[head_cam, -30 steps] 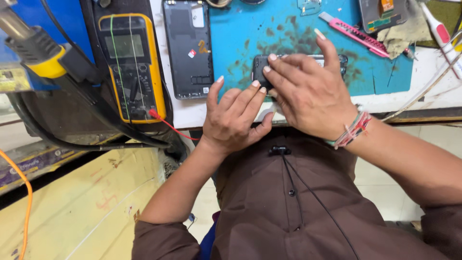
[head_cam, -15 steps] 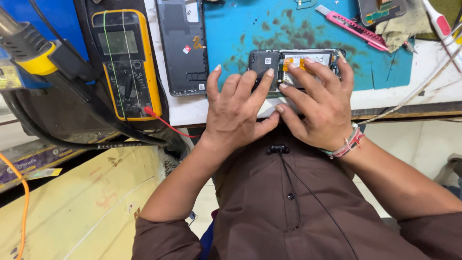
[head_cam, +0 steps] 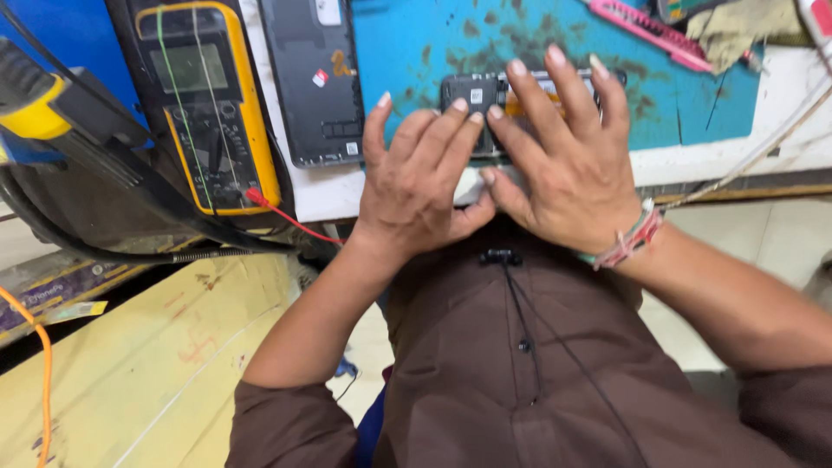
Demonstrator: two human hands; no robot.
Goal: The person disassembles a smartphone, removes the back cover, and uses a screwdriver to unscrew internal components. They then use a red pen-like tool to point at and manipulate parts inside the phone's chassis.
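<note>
Head view looks down on a blue work mat (head_cam: 416, 52) at the far side, scarred with brown marks. On it lies an opened phone (head_cam: 472, 91), back cover off, now farther from the near edge than half a second ago. Left of it sits a yellow multimeter (head_cam: 208, 104), then a dark back cover (head_cam: 316, 82). Both hands press flat together on the phone: left hand (head_cam: 420, 186) on its left end, right hand (head_cam: 568, 165) spread wider across it than before. A pink tool (head_cam: 646, 30) lies far right.
</note>
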